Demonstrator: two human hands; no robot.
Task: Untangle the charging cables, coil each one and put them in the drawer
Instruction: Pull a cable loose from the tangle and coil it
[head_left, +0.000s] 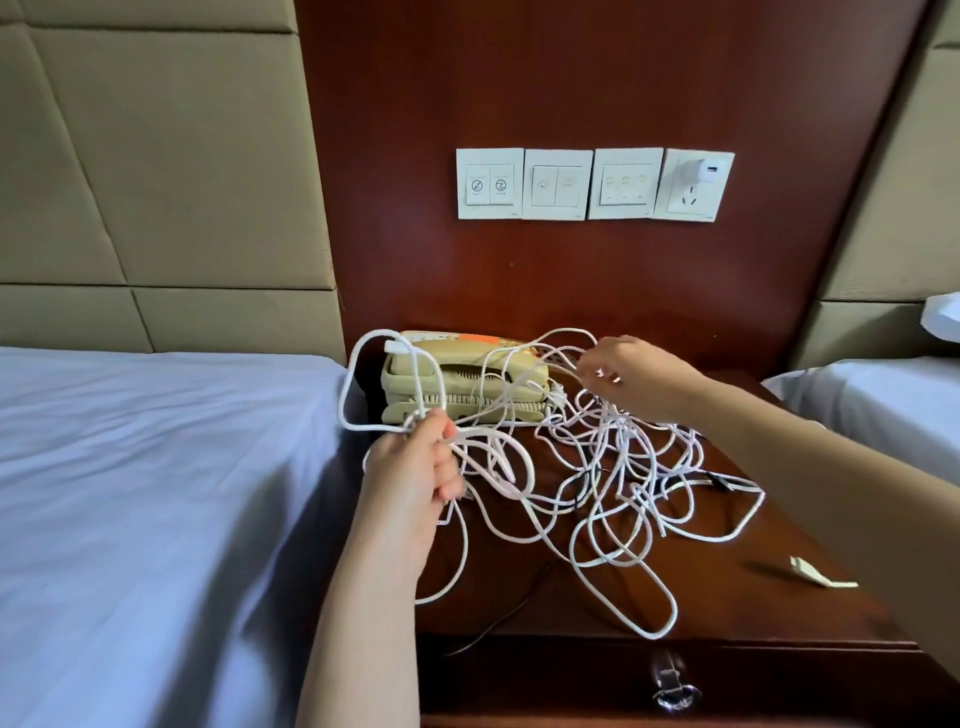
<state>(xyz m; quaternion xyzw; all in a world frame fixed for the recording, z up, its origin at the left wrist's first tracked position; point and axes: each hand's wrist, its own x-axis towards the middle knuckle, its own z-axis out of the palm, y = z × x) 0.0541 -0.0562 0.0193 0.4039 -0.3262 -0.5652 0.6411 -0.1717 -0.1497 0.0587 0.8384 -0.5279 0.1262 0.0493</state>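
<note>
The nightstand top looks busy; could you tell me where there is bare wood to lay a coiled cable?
Bare wood lies front right on the nightstand, between the cable tangle and the white scrap, and back right behind the right hand. The middle, from telephone to front edge, is crowded.

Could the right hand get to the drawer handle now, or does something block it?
Probably yes, but not at once. The drawer handle is uncovered; only one loop of the white cables lies just above it. The right hand pinches strands, so it must release them first.
</note>
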